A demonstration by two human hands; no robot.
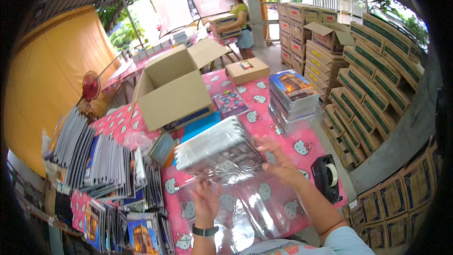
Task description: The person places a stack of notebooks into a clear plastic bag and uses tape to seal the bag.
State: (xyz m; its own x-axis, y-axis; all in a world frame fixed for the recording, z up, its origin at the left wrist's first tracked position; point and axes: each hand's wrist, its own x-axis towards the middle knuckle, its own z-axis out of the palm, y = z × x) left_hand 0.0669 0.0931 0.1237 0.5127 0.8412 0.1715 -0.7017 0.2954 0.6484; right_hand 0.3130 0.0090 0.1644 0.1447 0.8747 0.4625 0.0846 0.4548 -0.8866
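In the middle of the desk (314,158), stack (219,148): block-shaped, grey and dark, ridged along its edges, with glossy clear film over it.
Right hand (279,163): partly open, fingertips against the stack's right end; cannot tell whether they pinch the film.
Left hand (205,200): fingers loosely bent at the stack's near side; cannot tell whether it grips the film.
Clear plastic (250,210): creased, shiny, spread nearest the person.
Cloth: pink, smooth, cat-printed.
Open carton (177,97): tan cardboard, flaps up, far left of the stack; its bottom is hidden.
Flat box (247,71): brown cardboard, lid down, at the far edge.
Notebooks (106,165): thin, glossy-covered, packed in leaning rows at left.
Tape dispenser (325,178): black, holding a pale roll, at right.
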